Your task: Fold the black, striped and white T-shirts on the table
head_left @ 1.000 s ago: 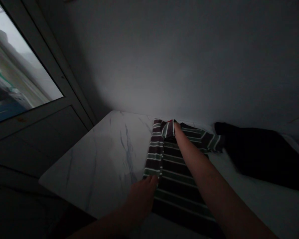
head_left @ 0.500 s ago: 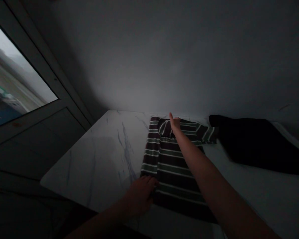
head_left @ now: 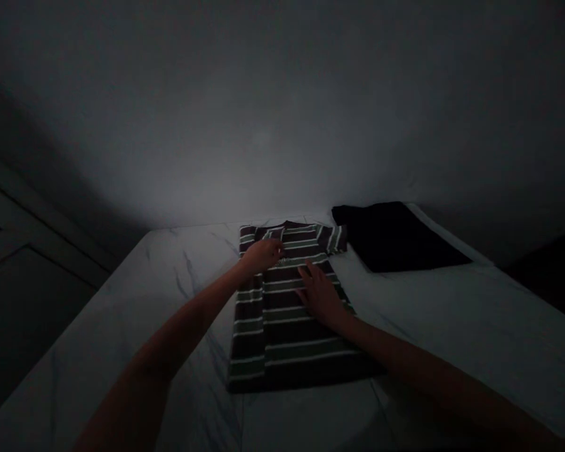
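A striped short-sleeved shirt [head_left: 287, 339] in dark maroon, green and white lies flat on the marble-patterned table [head_left: 169, 326]. Its left side is folded inward, and the sleeve there lies across the front; the other sleeve points out to the right. My left hand [head_left: 262, 254] is closed on the shirt's cloth at that folded sleeve, fingertips pinched together. Lower and to the right, my right hand [head_left: 321, 296] is open, fingers spread over the middle of the shirt.
To the right lies a folded black garment [head_left: 395, 242], close to the shirt's right sleeve. A grey wall [head_left: 263, 125] rises behind the table's back edge. Part of a door [head_left: 28, 282] shows at the far left. The room is dim.
The view has swung right. My left hand has gone from the shirt's lower left edge up to the folded sleeve. My right hand has left the top and come down to the middle.
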`<control>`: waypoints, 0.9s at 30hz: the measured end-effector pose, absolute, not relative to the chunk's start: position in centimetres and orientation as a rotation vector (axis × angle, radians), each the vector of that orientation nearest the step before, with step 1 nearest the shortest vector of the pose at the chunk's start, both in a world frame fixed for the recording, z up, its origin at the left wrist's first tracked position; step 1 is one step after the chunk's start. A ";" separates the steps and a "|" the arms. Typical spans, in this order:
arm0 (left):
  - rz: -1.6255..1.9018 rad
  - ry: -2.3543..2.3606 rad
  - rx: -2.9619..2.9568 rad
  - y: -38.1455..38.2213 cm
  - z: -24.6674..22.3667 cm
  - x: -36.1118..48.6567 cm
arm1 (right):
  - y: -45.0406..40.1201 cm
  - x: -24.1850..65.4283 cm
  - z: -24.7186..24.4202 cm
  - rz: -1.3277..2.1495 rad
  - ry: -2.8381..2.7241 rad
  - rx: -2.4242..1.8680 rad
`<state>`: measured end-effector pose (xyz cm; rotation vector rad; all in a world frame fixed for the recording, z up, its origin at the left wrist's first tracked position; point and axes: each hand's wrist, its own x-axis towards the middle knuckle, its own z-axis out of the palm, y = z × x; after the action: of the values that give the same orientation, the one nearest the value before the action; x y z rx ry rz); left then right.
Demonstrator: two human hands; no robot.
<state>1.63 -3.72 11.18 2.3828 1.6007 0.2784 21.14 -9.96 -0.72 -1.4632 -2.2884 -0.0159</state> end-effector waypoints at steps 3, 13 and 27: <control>0.236 1.628 2.439 1.7 10.9 8.1 | -14.9 24.4 -1.4 -0.031 -2.242 -1.517; 0.184 1.898 2.294 4.5 6.3 25.6 | -17.1 27.4 1.3 0.255 -1.948 -1.891; 0.594 1.954 1.978 6.4 7.5 25.2 | -19.1 28.8 4.7 0.605 -2.112 -2.095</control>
<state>25.15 6.43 7.48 1.9778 1.9544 0.5938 28.75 -19.05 4.75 -2.0952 -2.1116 0.6050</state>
